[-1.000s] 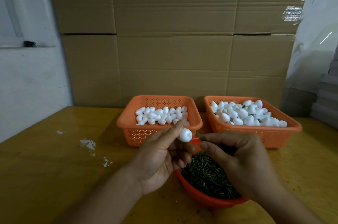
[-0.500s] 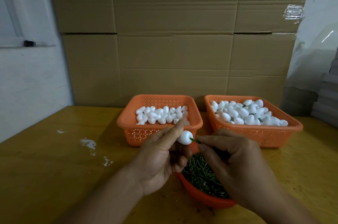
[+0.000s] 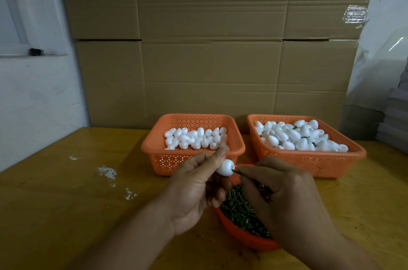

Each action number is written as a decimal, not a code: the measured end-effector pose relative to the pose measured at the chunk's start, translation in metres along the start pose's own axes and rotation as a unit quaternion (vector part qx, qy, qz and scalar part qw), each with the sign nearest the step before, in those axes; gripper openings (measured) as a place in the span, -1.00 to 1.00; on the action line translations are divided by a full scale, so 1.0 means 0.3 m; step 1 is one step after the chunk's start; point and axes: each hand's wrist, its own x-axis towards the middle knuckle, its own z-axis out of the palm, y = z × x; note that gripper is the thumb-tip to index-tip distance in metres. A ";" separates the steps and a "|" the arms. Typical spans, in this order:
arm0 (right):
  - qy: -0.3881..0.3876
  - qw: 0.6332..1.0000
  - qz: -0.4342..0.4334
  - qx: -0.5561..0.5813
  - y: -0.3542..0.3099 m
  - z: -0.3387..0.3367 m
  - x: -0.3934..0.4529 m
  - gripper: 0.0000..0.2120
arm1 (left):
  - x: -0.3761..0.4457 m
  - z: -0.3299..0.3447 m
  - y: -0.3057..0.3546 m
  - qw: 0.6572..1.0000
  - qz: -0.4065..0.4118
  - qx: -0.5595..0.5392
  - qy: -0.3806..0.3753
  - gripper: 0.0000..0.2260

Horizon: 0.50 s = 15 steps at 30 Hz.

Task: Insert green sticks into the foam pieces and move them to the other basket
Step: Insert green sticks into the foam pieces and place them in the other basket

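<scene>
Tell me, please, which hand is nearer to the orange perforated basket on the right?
Right. The right hand is just in front of the right orange perforated basket; the left hand sits before the other basket.

- Head view, sole camera: worn on the person's head, facing forward and down across a wooden table [image 3: 55, 203] toward a cardboard wall [image 3: 209, 49].
- Range: close; both hands at lower centre, forearms cut by the bottom edge.
- Wide-angle lens; edges bowed.
- Shared coverage: no second view.
</scene>
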 end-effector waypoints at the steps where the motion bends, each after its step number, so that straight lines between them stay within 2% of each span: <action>1: 0.000 1.000 -0.001 -0.004 0.000 0.001 -0.001 -0.82 | 0.000 0.000 0.000 1.000 0.002 0.003 0.001 -0.74; 8: 0.001 1.000 0.001 -0.006 0.006 0.009 -0.005 -0.78 | 0.005 -0.003 -0.002 1.000 0.019 0.010 0.006 -0.75; 12: 0.002 1.000 0.023 0.021 0.013 0.019 -0.008 -0.74 | 0.007 -0.005 -0.004 1.000 0.028 0.010 0.005 -0.84; 15: 0.000 0.999 0.038 0.036 0.018 0.025 -0.011 -0.75 | 0.007 -0.002 -0.006 0.999 0.034 0.010 0.002 -0.82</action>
